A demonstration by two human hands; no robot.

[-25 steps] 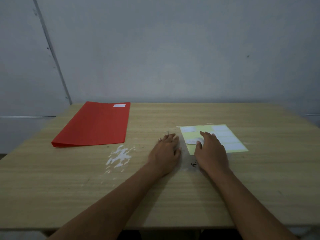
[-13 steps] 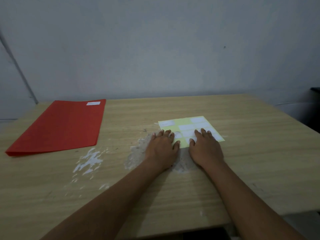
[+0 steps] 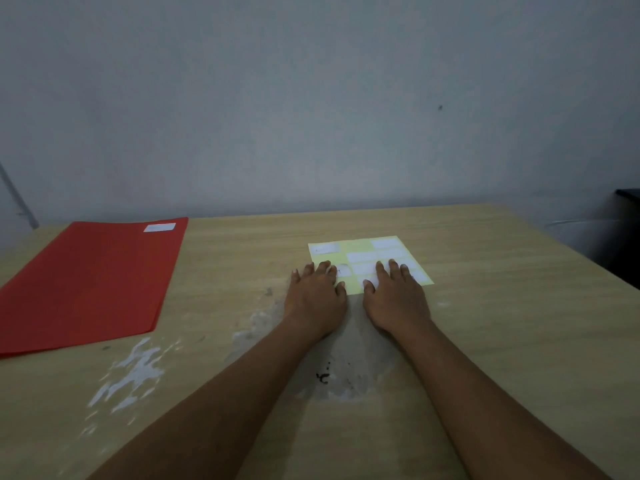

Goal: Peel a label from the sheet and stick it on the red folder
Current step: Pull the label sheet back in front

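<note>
A yellow label sheet (image 3: 360, 244) with several white labels lies flat at the table's middle. My left hand (image 3: 317, 299) rests palm down with its fingertips on the sheet's near left corner. My right hand (image 3: 396, 299) lies flat on the sheet's near edge, fingers spread over the white labels. Neither hand holds anything. The red folder (image 3: 86, 282) lies closed at the far left, apart from both hands. One white label (image 3: 159, 227) is stuck near the folder's far right corner.
The wooden table (image 3: 502, 323) has white scuffed patches (image 3: 131, 375) near the front left and a pale smear around my wrists. A dark object (image 3: 627, 233) stands beyond the table's right edge. A grey wall runs behind.
The camera has turned a little, shifting the scene in the view. Both hands have moved forward onto the sheet's near edge and now lie flat side by side.
</note>
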